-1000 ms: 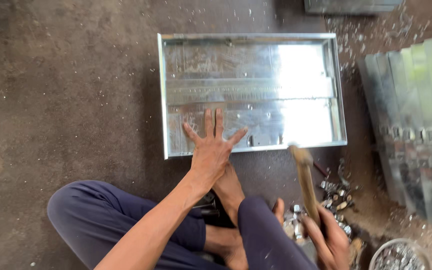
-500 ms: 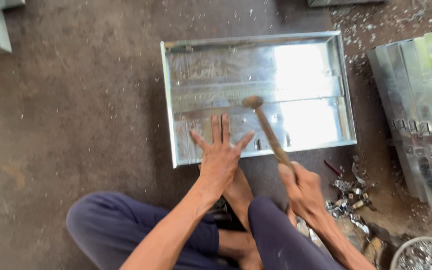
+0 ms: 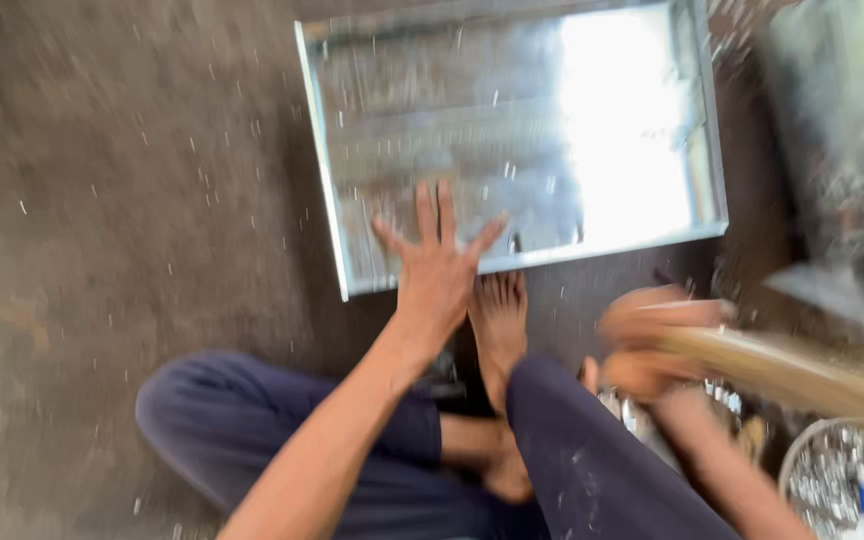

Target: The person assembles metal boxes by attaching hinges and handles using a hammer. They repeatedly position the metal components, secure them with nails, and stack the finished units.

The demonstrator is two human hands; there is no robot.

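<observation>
At the bottom of the frame I see the person seated on the floor [image 3: 122, 200], legs in dark blue trousers [image 3: 252, 440] folded, one bare foot [image 3: 499, 330] pointing up toward the frame centre. At lower right sits a round wire-rimmed container [image 3: 837, 480] holding small metal parts; its contents are too blurred for me to identify further.

The right hand [image 3: 652, 345] is at right of centre, just below the tray's near edge. Its fingers are closed around a wooden handle [image 3: 802, 375], which runs off toward the lower right. The hand and handle are heavily motion-blurred, and I cannot make out the tool's head.

The left hand [image 3: 437, 270] is at frame centre, palm down, fingers spread wide and flat. It presses on the near left corner of the metal tray [image 3: 512, 130], fingertips on the tray's inner surface and the heel of the hand over its near rim. It grips nothing.

The tray is a shallow rectangular sheet-metal piece with raised edges, lying flat on the floor in the upper centre of the frame. Strong glare covers its right half. The big toe end of the foot lies just beside its near rim.

The floor is dark concrete, littered with small pale flecks. At upper right, blurred metal stock [image 3: 842, 150] lies beside the tray.
</observation>
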